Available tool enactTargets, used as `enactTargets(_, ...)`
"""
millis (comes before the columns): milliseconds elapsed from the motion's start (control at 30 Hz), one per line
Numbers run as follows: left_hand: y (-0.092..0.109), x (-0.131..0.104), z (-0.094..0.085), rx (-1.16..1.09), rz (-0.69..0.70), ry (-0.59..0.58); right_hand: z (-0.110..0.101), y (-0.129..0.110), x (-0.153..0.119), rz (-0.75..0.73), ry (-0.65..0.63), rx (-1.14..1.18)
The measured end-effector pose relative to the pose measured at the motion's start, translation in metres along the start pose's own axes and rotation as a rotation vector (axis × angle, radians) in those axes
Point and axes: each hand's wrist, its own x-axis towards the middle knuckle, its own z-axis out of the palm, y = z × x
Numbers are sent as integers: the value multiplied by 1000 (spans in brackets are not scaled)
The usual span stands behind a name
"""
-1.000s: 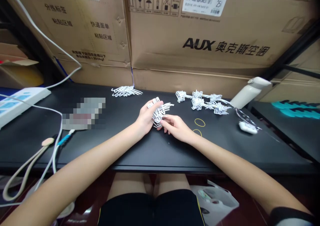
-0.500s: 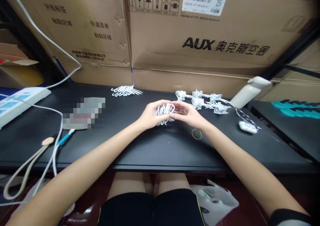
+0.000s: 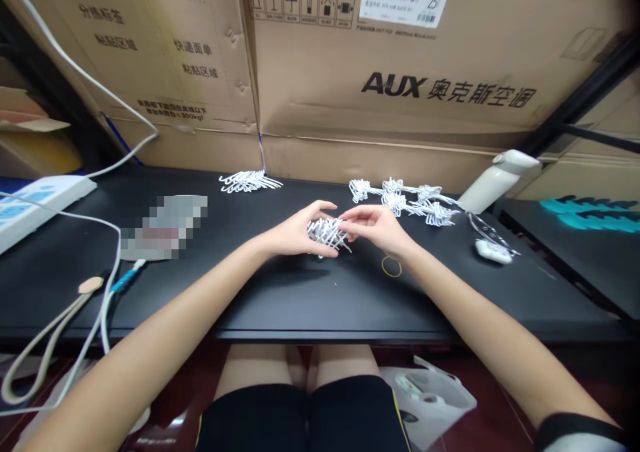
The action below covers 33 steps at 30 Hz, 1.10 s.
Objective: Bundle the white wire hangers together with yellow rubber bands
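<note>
A loose bundle of white wire hooks (image 3: 327,232) lies at the middle of the black table, between my two hands. My left hand (image 3: 303,231) curves around its left side with thumb and forefinger wide apart; the other fingers are partly hidden. On the right side, my right hand (image 3: 370,229) is closed, with thumb and fingertips pinching at the hook ends. Close by its wrist lies a yellow rubber band (image 3: 391,267). More white hooks (image 3: 250,181) lie in a row at the back left, and several tied bundles (image 3: 395,203) sit behind my right hand.
Large cardboard boxes (image 3: 320,92) stand along the table's back. At right are a pale bottle (image 3: 497,182) and a white earphone case (image 3: 494,252). A power strip (image 3: 45,209), a blurred-out object (image 3: 165,229) and white cables occupy the left side. A plastic bag (image 3: 435,399) is below.
My left hand has spread its thumb and forefinger away from the bundle. My right hand's fingers have drawn together into a pinch at its right side. The view has shifted slightly.
</note>
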Motion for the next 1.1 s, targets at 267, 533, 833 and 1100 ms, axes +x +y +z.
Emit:
enactTargets(267,-13,0,-29,100,-58,-151,-2,2,0,102,-130,124)
enactTargets(533,-8,1,-28,26,-92,-344,-4,15,9,118,-67,147)
enactTargets(833,-9,1,-23,155,-28,-263,6,8,2,38,-86,127)
enactTargets(1100,-7,0,-29,162,-105,-301,7,10,0,-50,-81,38)
